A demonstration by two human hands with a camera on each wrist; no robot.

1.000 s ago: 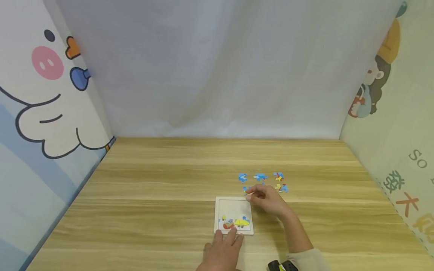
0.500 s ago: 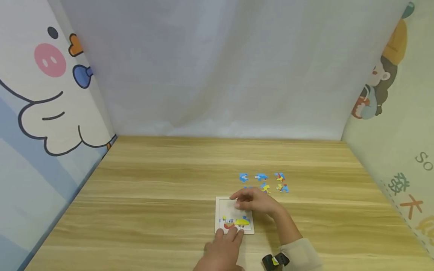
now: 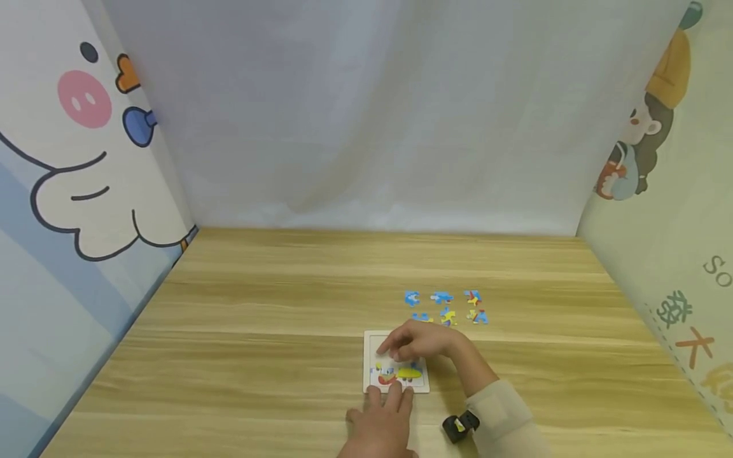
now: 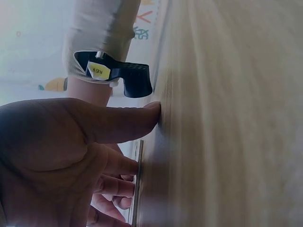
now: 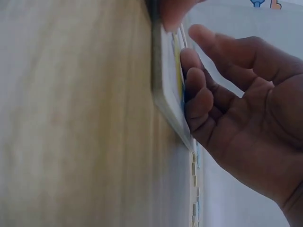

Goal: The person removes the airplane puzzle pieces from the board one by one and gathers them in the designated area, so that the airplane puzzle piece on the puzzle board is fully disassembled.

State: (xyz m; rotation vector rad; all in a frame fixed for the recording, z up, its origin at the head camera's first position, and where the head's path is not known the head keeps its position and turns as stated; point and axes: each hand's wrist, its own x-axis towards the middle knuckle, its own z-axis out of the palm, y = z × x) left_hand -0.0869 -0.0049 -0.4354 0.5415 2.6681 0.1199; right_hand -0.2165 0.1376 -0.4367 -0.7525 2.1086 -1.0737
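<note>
In the head view a square puzzle board (image 3: 367, 356) with a pale raised rim lies near the front of the table. Along its lower part sit puzzle pieces (image 3: 409, 373) with yellow, red and blue print; the upper part is bare. My left hand (image 3: 380, 420) rests its outstretched fingertips on the board's near rim, its thumb out to the side on the tabletop. Over the board's upper right hovers my right hand (image 3: 424, 340), fingers loosely bent and pointing left, low over the bare part. No piece shows between its fingers in the right wrist view.
Several loose puzzle pieces (image 3: 441, 298), blue, yellow and red, lie in two rows beyond the board to the right. The wood-grain table (image 3: 258, 343) meets a pale curtain (image 3: 366, 127) behind and printed panels at both sides. A black wrist camera (image 3: 460, 426) sits at my right wrist.
My right hand has moved left and nearer from beside the loose pieces to over the board, uncovering pieces behind it. My left hand stays at the near rim.
</note>
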